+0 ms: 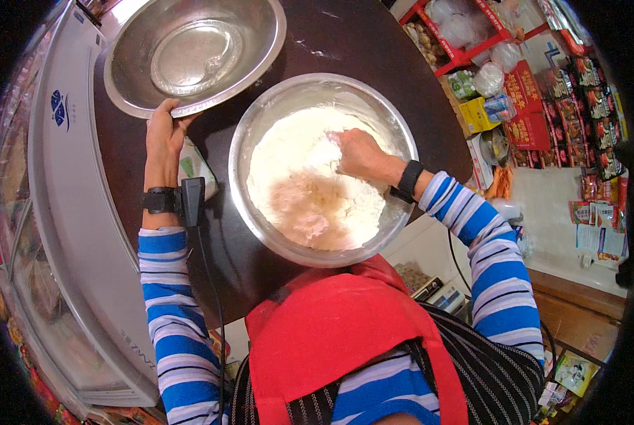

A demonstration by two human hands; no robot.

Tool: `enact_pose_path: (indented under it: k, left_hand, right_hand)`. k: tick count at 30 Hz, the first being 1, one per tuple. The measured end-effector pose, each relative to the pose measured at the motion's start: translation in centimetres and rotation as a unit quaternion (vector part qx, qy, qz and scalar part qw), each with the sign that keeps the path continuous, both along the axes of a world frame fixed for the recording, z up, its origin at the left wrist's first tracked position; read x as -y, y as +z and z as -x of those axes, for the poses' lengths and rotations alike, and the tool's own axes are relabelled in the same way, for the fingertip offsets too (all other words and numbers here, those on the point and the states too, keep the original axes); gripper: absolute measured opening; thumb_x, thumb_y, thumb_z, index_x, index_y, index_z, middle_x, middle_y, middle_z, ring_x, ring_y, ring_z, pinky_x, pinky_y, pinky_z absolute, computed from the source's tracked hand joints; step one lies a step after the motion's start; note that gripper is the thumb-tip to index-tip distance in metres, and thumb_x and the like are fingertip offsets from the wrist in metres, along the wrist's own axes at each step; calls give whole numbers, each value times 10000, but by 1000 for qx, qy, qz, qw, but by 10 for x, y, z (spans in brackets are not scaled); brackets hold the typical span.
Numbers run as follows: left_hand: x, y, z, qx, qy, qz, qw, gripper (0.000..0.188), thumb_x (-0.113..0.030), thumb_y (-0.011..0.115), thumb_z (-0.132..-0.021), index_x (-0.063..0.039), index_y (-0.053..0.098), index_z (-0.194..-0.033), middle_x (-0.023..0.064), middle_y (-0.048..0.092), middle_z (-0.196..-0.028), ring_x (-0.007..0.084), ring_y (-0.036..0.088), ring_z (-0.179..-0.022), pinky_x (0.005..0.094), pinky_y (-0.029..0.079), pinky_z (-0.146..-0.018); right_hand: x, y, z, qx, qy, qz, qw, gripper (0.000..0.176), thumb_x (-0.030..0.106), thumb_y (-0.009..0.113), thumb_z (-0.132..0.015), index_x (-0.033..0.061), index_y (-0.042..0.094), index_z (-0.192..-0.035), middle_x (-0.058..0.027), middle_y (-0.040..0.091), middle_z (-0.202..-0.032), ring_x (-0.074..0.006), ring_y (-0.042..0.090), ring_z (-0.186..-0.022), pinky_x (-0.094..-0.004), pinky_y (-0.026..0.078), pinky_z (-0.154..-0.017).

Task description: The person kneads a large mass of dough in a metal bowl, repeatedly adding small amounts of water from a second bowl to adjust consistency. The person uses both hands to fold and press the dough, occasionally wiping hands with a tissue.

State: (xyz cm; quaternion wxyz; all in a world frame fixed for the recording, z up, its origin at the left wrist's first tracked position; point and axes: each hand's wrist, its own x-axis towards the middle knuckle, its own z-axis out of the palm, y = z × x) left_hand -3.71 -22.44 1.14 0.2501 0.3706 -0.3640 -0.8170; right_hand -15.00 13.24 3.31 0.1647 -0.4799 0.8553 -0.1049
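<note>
A wide steel bowl (240,175) full of white flour (290,143) stands before me on the dark table. Inside it, my right hand (362,154) is sunk in the flour, its fingertips hidden; whether it grips any flour cannot be seen. The flour nearest me looks clumpy and shaded. My left hand (165,135) grips the near rim of a second steel basin (195,58), thumb on top and fingers partly hidden below. That basin holds a little clear liquid or shine at its bottom; I cannot tell which. Both wrists wear black straps.
A soft white-and-green packet (197,167) lies beside my left wrist. The dark tabletop (330,32) bears white smears. A grey freezer chest (70,159) borders the left side. Packaged goods (572,106) and a red rack (455,53) stand to the right. A black cable (216,287) runs along my left arm.
</note>
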Motion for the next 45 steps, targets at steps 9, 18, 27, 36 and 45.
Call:
enact_pose_path:
  k: [9,18,27,36,45]
  left_hand:
    - [-15,40,-39,16,-41,45,998,233,-42,572,-899,130,528,-1051,202,602,-1037,291,655,-880,403,599,-786]
    - [-49,64,-75,-21,-57,80,995,296,-29,569,-885,132,502,-1125,203,601,-1056,301,655,-911,418,587,-823]
    - [-67,63,-95,-19,-88,126,988,453,18,553,-863,99,393,-1280,189,575,-1119,294,647,-934,415,583,-806]
    - [-79,65,-103,-34,-64,169,983,483,8,598,-840,71,429,-1288,173,581,-1171,291,607,-1047,428,514,-911]
    - [-87,71,-105,-10,-77,217,973,535,-30,604,-821,86,420,-1310,182,584,-1199,296,611,-1053,410,509,-918]
  right_hand:
    - [-24,10,0,13,-119,-62,991,308,242,690,-718,-3,702,-904,-213,688,-802,-375,670,-755,-442,542,-686]
    - [-40,14,-7,98,6,106,990,286,64,624,-730,-51,680,-987,-293,652,-885,-421,642,-830,-449,523,-749]
    - [-41,37,-41,60,17,-31,998,294,82,670,-694,-23,683,-968,-286,646,-907,-421,636,-879,-447,525,-788]
    - [-61,30,-36,69,-28,30,997,275,5,637,-689,-73,673,-950,-302,653,-900,-429,651,-870,-441,534,-798]
    - [-67,20,-33,57,-60,9,996,248,32,671,-703,-94,673,-917,-312,651,-874,-405,667,-847,-427,541,-774]
